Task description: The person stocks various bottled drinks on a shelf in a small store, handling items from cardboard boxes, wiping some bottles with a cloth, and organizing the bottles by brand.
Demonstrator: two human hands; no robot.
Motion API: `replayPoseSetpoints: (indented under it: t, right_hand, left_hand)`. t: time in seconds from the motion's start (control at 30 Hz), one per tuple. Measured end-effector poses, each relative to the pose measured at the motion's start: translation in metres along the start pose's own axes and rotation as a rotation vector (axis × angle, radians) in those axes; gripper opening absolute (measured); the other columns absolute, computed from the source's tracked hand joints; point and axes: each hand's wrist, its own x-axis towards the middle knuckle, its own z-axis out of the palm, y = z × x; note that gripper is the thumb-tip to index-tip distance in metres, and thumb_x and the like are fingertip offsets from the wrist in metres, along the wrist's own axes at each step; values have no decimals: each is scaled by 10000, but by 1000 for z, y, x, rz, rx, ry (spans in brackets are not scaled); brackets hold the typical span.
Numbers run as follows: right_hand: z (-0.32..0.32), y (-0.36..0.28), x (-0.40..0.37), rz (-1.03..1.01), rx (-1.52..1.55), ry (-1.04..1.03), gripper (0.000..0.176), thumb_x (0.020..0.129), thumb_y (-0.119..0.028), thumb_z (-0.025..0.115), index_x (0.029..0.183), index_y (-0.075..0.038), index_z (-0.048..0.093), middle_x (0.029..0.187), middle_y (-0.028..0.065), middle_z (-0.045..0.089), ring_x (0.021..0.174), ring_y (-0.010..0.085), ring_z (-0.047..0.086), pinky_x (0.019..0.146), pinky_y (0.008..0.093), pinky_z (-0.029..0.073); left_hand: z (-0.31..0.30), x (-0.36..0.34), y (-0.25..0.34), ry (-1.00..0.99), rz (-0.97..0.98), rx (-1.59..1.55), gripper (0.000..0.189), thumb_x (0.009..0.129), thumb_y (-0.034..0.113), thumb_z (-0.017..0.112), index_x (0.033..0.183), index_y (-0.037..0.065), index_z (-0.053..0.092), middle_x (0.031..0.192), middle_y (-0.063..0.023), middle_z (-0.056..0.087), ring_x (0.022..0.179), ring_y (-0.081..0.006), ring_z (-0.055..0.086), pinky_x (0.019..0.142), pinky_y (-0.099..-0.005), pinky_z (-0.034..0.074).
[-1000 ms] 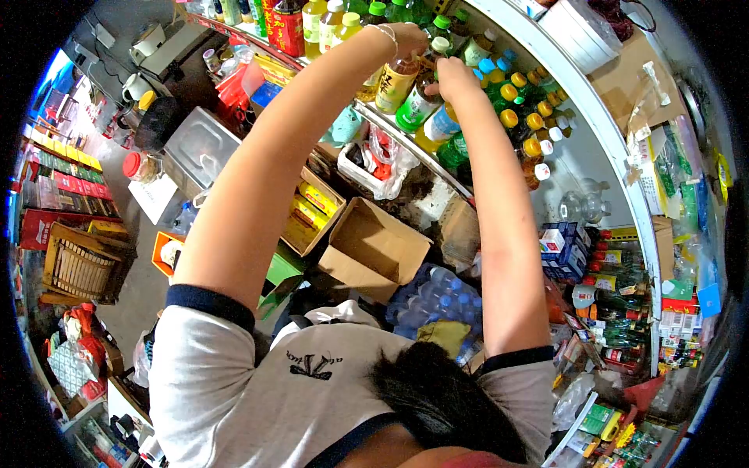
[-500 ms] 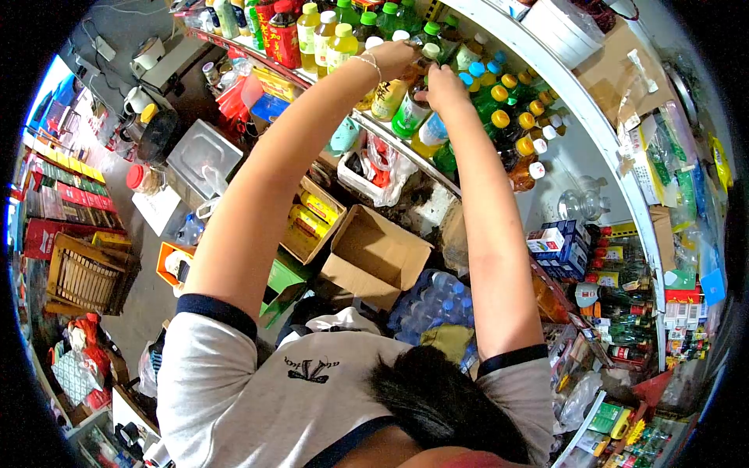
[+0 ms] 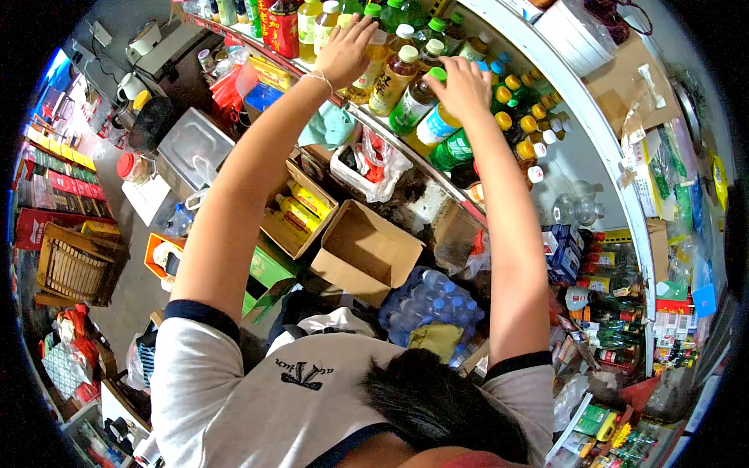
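Note:
My left hand (image 3: 347,51) lies over the front row of drink bottles, its fingers stretched out across their caps and partly hiding a yellow-juice bottle (image 3: 369,72). A bracelet circles that wrist. My right hand (image 3: 466,90) is further right, fingers spread over the bottle tops, its thumb right beside the green cap of a dark drink bottle (image 3: 413,105). Between the hands stands a tea bottle (image 3: 392,80) with a pale cap. A blue-labelled bottle (image 3: 437,125) and a green soda bottle (image 3: 452,150) are below my right hand.
A metal shelf edge (image 3: 406,153) runs in front of the bottles. Several yellow-capped bottles (image 3: 529,122) stand to the right. Below are an open cardboard box (image 3: 370,246), a box of yellow packs (image 3: 300,212) and shrink-wrapped water bottles (image 3: 433,304). Red cans (image 3: 282,31) line the left.
My left hand has moved left, away from the right hand, along the bottle tops. My right hand has shifted slightly right and nearer to me. The bottles between them now show more fully.

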Motion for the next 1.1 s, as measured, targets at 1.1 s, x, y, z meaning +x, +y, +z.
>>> replayPoseSetpoints:
  t: [1.1]
  right_hand:
    - [35,-23,141,-75,445,-423,280,671,-2,601,927,-100,547,916,150,576,873,320,542,736,378,444]
  left_hand:
    - [30,14,9,21,-166,-431,594,710,134,558,1230,85,276,1066,-114,432,847,-310,540,657,-388,474]
